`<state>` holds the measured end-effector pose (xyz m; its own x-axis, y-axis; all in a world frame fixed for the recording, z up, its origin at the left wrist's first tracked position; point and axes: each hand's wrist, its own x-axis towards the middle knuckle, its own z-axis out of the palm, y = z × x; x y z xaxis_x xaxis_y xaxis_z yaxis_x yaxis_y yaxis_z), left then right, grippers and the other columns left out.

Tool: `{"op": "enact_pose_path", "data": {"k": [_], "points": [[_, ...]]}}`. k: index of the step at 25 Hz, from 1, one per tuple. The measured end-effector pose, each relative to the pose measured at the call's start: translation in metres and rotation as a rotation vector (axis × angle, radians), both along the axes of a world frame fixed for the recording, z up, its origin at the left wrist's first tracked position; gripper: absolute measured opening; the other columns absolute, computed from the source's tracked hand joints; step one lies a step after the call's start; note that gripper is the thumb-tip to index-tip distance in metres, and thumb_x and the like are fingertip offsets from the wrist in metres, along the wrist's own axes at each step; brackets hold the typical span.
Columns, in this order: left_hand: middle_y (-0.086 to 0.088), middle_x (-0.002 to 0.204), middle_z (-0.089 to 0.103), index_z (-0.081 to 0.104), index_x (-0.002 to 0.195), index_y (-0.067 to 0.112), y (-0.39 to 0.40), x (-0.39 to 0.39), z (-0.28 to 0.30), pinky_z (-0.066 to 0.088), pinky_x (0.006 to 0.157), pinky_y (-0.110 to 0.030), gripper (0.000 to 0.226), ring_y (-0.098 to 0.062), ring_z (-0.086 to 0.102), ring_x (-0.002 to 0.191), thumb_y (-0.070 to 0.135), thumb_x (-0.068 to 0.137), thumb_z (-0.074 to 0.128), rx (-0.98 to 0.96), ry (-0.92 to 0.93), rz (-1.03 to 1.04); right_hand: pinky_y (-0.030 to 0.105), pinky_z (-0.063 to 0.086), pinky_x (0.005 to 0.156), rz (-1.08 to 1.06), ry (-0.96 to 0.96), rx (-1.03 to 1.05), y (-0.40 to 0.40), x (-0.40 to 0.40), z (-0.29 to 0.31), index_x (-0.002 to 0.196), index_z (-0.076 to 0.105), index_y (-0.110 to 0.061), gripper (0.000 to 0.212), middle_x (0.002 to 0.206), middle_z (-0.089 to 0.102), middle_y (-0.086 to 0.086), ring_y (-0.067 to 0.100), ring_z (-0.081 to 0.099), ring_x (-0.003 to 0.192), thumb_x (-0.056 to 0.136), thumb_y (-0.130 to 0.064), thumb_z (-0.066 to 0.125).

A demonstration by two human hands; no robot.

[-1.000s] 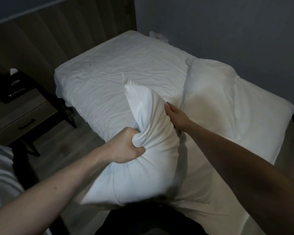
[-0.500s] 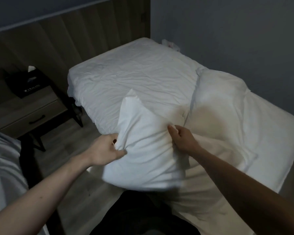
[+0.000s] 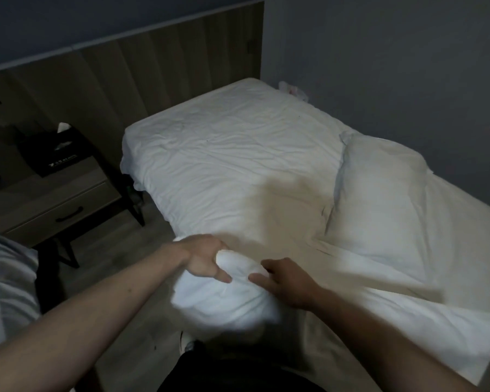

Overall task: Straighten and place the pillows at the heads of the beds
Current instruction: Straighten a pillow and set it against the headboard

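Note:
A white pillow [image 3: 224, 301] hangs low at the near side edge of the bed [image 3: 232, 154], blurred by motion. My left hand [image 3: 207, 258] grips its top edge. My right hand [image 3: 286, 281] presses on the pillow's right side with fingers spread, holding it. A second white pillow [image 3: 379, 193] lies flat on the right part of the bed, beside the wall. The head of the bed, at the wooden headboard panel [image 3: 159, 69], shows only a wrinkled white sheet.
A wooden nightstand [image 3: 54, 205] with a drawer stands left of the bed, with a black tissue box [image 3: 54, 154] on it. Another bed's white edge [image 3: 3, 278] shows at far left. A grey wall [image 3: 393, 66] runs along the right. Wood floor lies between the beds.
The pillow has dropped from upright in front of me to low at the bed's edge. Both hands came down and closer together on it. The camera view has shifted right.

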<state>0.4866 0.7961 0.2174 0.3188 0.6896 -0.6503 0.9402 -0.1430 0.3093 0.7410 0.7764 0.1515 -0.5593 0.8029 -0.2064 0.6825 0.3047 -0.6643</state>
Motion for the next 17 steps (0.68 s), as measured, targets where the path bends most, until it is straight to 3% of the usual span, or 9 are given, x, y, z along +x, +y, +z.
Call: {"op": "enact_pose_path", "data": {"k": [3,5,8,12,15,17], "points": [[0.012,0.092,0.077,0.074,0.102,0.031,-0.016,-0.049,-0.028,0.059,0.083,-0.031,0.033,-0.007,0.071,0.088,0.055,0.081,0.076,-0.028,-0.291,0.138,0.037,0.042,0.064,0.015,-0.03,-0.05,0.017,-0.032,-0.002,0.065,0.044,-0.024,0.053,0.062,0.047,-0.005,0.01,0.047,0.059,0.083,-0.067,0.069],[0.006,0.09,0.079,0.075,0.096,0.024,-0.025,-0.087,-0.037,0.058,0.08,-0.032,0.024,-0.007,0.073,0.085,0.044,0.084,0.079,0.014,-0.435,0.241,0.03,0.05,0.075,-0.048,-0.056,-0.122,0.028,-0.043,-0.002,0.082,0.058,-0.03,0.05,0.082,0.061,-0.013,0.005,0.058,0.076,0.068,-0.072,0.08],[0.003,0.1,0.081,0.079,0.101,0.019,-0.026,-0.149,-0.031,0.058,0.086,-0.031,0.017,-0.011,0.076,0.099,0.025,0.086,0.083,0.026,-0.646,0.432,0.028,0.052,0.094,-0.113,-0.252,-0.169,0.039,-0.052,0.0,0.114,0.064,-0.036,0.081,0.11,0.066,-0.019,0.006,0.063,0.103,0.052,-0.088,0.075],[0.001,0.104,0.082,0.082,0.103,0.019,-0.009,-0.22,-0.013,0.058,0.087,-0.025,0.023,-0.012,0.076,0.102,0.012,0.081,0.085,0.127,-0.827,0.622,0.03,0.051,0.077,-0.208,-0.222,-0.045,0.08,-0.102,0.014,0.105,0.07,-0.025,0.083,0.093,0.072,-0.01,0.015,0.067,0.089,0.057,-0.093,0.066],[0.008,0.099,0.082,0.082,0.099,0.022,0.016,-0.26,0.01,0.056,0.082,-0.015,0.025,-0.001,0.075,0.095,0.005,0.081,0.086,0.231,-0.847,0.725,0.024,0.045,0.069,-0.211,-0.172,-0.059,0.118,-0.152,0.032,0.112,0.074,-0.026,0.077,0.083,0.069,-0.017,0.0,0.059,0.071,0.066,-0.087,0.065],[0.017,0.101,0.08,0.078,0.106,0.026,0.037,-0.291,0.027,0.053,0.081,-0.011,0.032,0.005,0.073,0.095,0.015,0.078,0.089,0.316,-0.77,0.709,0.034,0.049,0.064,-0.219,-0.124,-0.018,0.147,-0.185,0.04,0.101,0.074,-0.022,0.075,0.076,0.071,-0.001,0.008,0.056,0.058,0.066,-0.088,0.064]]}}
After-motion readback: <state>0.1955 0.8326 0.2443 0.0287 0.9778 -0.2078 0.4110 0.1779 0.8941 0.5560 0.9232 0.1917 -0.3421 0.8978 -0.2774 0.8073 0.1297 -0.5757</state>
